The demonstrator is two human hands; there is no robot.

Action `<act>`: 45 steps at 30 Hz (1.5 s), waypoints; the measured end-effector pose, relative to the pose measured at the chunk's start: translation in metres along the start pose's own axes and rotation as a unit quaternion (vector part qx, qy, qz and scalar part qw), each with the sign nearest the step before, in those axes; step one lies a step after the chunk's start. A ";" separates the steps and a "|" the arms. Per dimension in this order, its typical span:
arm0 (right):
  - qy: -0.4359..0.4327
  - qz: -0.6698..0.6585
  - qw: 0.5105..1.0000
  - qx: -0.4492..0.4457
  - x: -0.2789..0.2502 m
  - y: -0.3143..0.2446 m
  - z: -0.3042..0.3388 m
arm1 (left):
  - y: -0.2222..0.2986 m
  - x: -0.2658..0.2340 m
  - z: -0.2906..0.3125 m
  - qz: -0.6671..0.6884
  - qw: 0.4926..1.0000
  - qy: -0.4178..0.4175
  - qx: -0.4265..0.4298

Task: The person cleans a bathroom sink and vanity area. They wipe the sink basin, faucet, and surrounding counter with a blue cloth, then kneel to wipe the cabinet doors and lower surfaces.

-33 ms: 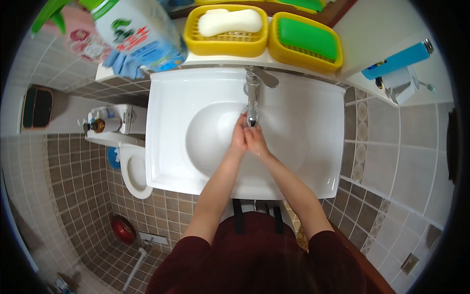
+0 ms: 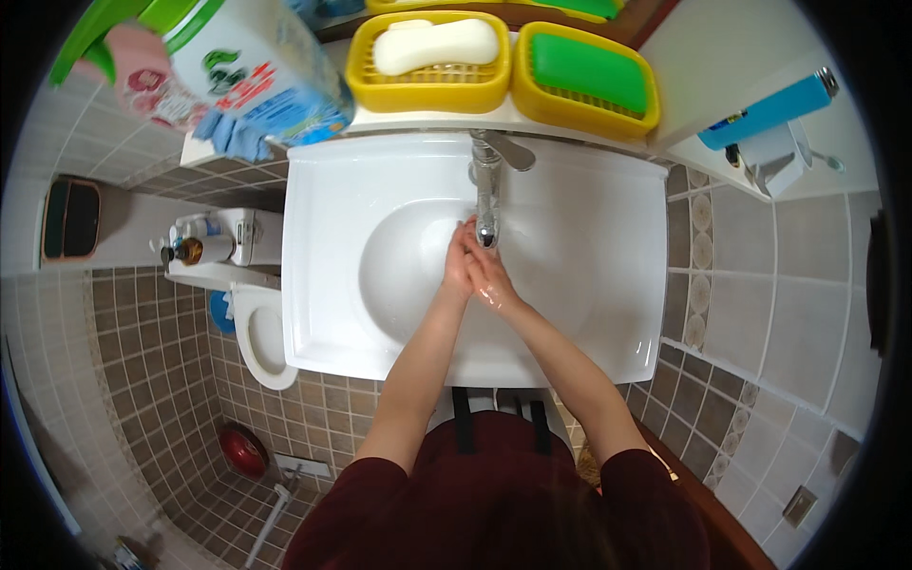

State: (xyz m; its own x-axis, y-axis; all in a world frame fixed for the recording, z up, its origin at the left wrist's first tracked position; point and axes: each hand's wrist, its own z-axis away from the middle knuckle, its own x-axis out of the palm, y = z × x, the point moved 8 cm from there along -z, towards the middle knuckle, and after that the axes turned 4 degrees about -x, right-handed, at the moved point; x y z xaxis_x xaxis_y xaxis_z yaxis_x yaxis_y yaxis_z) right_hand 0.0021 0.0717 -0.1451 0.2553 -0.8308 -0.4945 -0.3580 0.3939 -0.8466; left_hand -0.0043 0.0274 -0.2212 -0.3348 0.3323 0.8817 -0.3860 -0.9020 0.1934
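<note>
Under the spout of the chrome faucet (image 2: 487, 185), my two wet hands meet over the white washbasin (image 2: 608, 285). My left hand (image 2: 459, 261) has its fingers stretched forward beside the spout, nothing seen in it. Laid against it, my right hand (image 2: 491, 283) shows a shiny wet back, its fingers reaching towards the left palm. The spout hides part of the fingertips. I cannot make out whether water is running.
Behind the basin, a shelf bears a white soap bar (image 2: 435, 46) and a green soap bar (image 2: 589, 72) in yellow dishes, a spray bottle (image 2: 261, 71) and a blue cloth (image 2: 231, 135). A toilet (image 2: 241, 332) stands left. A blue tube (image 2: 771, 109) is right.
My right hand has slid slightly back towards me along the left hand, and more of its wet back shows. The whole view has shifted a little.
</note>
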 end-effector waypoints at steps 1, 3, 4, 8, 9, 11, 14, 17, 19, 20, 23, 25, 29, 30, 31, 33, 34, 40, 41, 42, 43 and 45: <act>-0.019 0.030 0.994 0.105 0.003 0.015 0.000 | -0.003 0.001 -0.001 0.032 0.998 -0.058 -0.022; -0.056 0.077 0.943 0.317 0.003 0.054 0.006 | -0.024 0.036 0.007 0.032 0.987 -0.139 -0.080; -0.114 -0.030 0.968 0.223 -0.011 0.027 -0.027 | -0.029 0.028 0.009 -0.007 0.995 -0.039 -0.087; -0.096 0.024 0.994 0.053 -0.038 0.025 -0.007 | -0.018 0.023 0.004 -0.123 0.988 0.092 -0.032; -0.062 -0.040 0.996 0.052 -0.051 0.032 0.003 | -0.008 0.022 -0.003 -0.159 0.982 0.102 -0.003; 0.009 -0.163 0.985 0.051 -0.082 0.046 0.026 | -0.004 0.026 -0.017 -0.269 0.957 0.095 -0.053; -0.003 -0.189 0.968 0.165 -0.111 0.045 0.048 | 0.005 0.029 -0.018 -0.439 0.893 0.104 0.000; -0.009 -0.147 0.977 0.153 -0.118 0.047 0.063 | 0.011 0.030 -0.017 -0.544 0.827 0.129 0.050; -0.003 -0.174 0.968 0.180 -0.118 0.051 0.071 | 0.015 0.025 -0.014 -0.568 0.804 0.166 0.065; 0.000 -0.188 0.963 0.194 -0.118 0.053 0.074 | 0.018 0.032 -0.008 -0.567 0.798 0.190 0.073; -0.033 -0.206 0.946 0.247 -0.117 0.056 0.080 | 0.033 0.042 0.014 -0.588 0.761 0.270 0.046; -0.031 -0.213 0.940 0.265 -0.115 0.065 0.086 | 0.046 0.034 0.027 -0.581 0.757 0.298 0.012; -0.042 -0.172 0.948 0.265 -0.101 0.078 0.085 | 0.070 0.001 0.056 -0.563 0.778 0.278 0.007; -0.059 -0.161 0.951 0.256 -0.095 0.084 0.085 | 0.071 0.011 0.068 -0.591 0.760 0.270 0.015; -0.077 -0.149 0.955 0.246 -0.087 0.090 0.085 | 0.072 0.018 0.078 -0.617 0.741 0.263 0.023; -0.134 -0.115 0.961 0.214 -0.068 0.092 0.076 | 0.078 0.014 0.104 -0.601 0.749 0.277 0.045; -0.168 -0.090 0.962 0.196 -0.057 0.091 0.070 | 0.081 0.014 0.115 -0.603 0.744 0.280 0.062; -0.295 0.054 0.954 -0.017 0.024 0.099 0.029 | 0.096 0.006 0.180 -0.576 0.711 0.343 0.210; -0.323 0.084 0.943 -0.007 0.043 0.118 0.023 | 0.097 0.006 0.188 -0.574 0.700 0.354 0.235; -0.348 0.114 0.930 0.004 0.060 0.137 0.019 | 0.095 0.011 0.194 -0.559 0.709 0.351 0.250; -0.371 0.144 0.917 0.019 0.077 0.159 0.020 | 0.095 0.017 0.199 -0.550 0.709 0.357 0.260; -0.273 0.217 0.937 0.010 0.079 0.192 0.007 | 0.091 0.028 0.202 -0.533 0.717 0.358 0.273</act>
State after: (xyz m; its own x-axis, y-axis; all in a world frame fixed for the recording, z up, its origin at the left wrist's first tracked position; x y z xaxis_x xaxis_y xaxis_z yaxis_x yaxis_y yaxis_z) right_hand -0.0402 0.0842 -0.3484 0.5129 -0.2669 -0.8159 -0.5190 0.6606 -0.5424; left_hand 0.1247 -0.1008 -0.0920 -0.5303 0.7929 -0.3002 -0.4217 0.0605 0.9047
